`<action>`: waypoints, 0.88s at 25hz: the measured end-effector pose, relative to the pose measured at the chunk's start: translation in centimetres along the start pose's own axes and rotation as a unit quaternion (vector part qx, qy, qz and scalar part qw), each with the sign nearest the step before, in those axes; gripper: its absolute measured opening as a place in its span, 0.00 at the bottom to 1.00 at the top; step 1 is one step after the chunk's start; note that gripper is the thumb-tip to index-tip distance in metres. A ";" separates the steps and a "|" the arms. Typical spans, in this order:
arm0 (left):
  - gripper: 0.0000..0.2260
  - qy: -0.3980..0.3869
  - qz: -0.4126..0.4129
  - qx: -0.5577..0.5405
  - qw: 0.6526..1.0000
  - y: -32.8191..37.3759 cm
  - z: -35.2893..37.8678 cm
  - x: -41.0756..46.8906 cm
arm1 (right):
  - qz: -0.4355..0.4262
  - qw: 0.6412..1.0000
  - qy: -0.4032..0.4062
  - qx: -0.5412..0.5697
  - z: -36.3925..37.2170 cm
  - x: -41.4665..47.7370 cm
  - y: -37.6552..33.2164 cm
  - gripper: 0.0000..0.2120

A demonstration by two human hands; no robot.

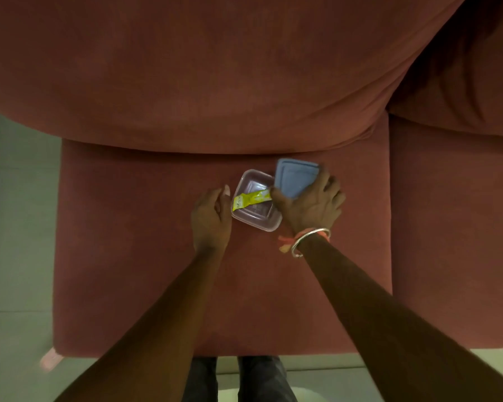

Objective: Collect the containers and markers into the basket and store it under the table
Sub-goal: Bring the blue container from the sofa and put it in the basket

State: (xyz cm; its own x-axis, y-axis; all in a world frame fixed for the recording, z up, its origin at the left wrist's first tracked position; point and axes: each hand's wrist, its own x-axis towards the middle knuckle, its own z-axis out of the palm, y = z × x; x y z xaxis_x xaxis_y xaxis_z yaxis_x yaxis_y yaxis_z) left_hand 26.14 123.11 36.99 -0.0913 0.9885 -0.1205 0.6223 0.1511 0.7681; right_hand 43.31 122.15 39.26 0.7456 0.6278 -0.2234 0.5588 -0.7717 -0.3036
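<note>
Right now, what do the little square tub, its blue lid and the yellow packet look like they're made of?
The square tub looks like clear, glossy plastic: the red cushion shows through its walls. The blue lid, gripped by the right hand, looks like opaque moulded plastic, with a raised ridge and a dull sheen. The yellow packet seems to be printed film or foil, thin and slightly creased.

Dim light over a reddish-brown sofa (221,285), its back cushion (204,71) bulging above the seat, a second seat (453,233) alongside at right, pale greenish floor (15,216), perhaps tiled, at left.
</note>
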 end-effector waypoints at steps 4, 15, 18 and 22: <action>0.12 -0.132 0.033 0.003 0.991 1.0 1.0 0.6 | 0.058 0.995 -0.075 0.036 2.5 -3.6 -2.8 0.48; 0.10 -0.061 -0.039 0.040 0.997 -0.7 0.6 -1.0 | 0.074 0.983 -0.095 0.140 3.6 -5.7 -1.0 0.42; 0.18 -0.099 -0.096 0.050 0.989 -0.5 1.1 -0.3 | 0.075 0.974 -0.095 0.191 3.8 -6.0 -1.1 0.42; 0.17 -0.113 -0.068 0.146 0.981 0.8 1.9 0.8 | 0.087 0.973 -0.055 0.205 4.0 -5.2 -1.6 0.30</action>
State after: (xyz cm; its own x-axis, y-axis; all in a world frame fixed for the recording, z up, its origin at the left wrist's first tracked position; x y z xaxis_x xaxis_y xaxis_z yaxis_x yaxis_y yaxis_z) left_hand 27.97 124.04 36.30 -0.0353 0.9283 -0.3702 0.8152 0.2410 0.5267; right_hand 37.06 120.50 37.24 0.7604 0.5149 -0.3959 0.2186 -0.7769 -0.5905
